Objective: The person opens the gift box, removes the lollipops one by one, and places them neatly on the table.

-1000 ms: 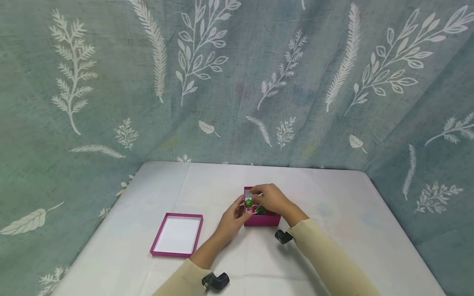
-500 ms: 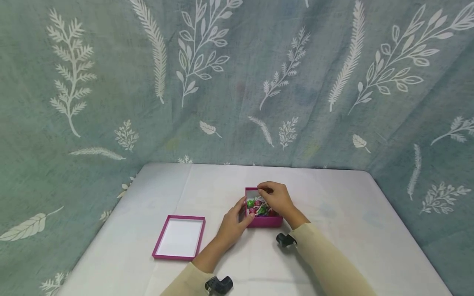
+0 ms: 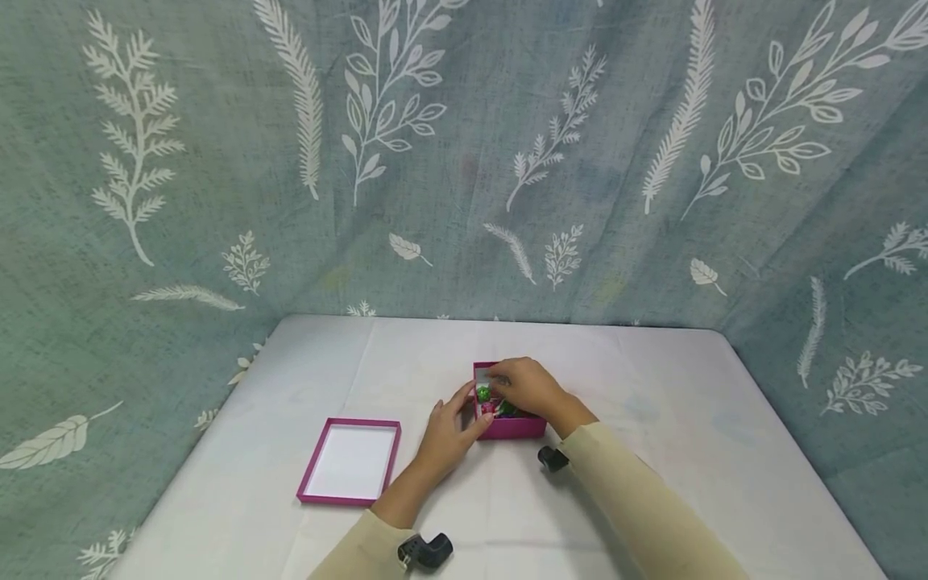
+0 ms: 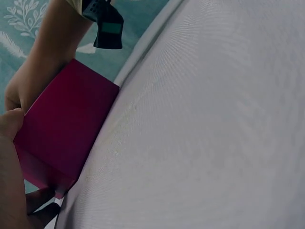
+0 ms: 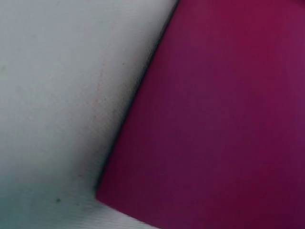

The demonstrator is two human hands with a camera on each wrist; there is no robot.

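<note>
A magenta box (image 3: 512,428) stands on the white-covered table, with lollipops inside: a green-wrapped lollipop (image 3: 483,394) and a pink-wrapped lollipop (image 3: 488,408) show at its left side. My left hand (image 3: 445,435) holds the box's near left corner, thumb at the front and fingers along the left side. Over the box, my right hand (image 3: 532,388) reaches in with bent fingers; its fingertips are hidden among the contents, so whether they pinch a lollipop cannot be told. The box wall (image 4: 71,119) fills part of the left wrist view, and the box side (image 5: 214,114) dominates the right wrist view.
A shallow magenta lid (image 3: 337,500) with a white inside lies left of the box, near the left forearm. Behind the table hangs a leaf-patterned green-blue cloth (image 3: 464,161). Dark wrist cameras sit on both sleeves, one a left wrist camera (image 3: 426,552).
The right hand drew back toward the upper right, uncovering more lollipops, then came down and left into the box again. The left hand stays at the box's corner.
</note>
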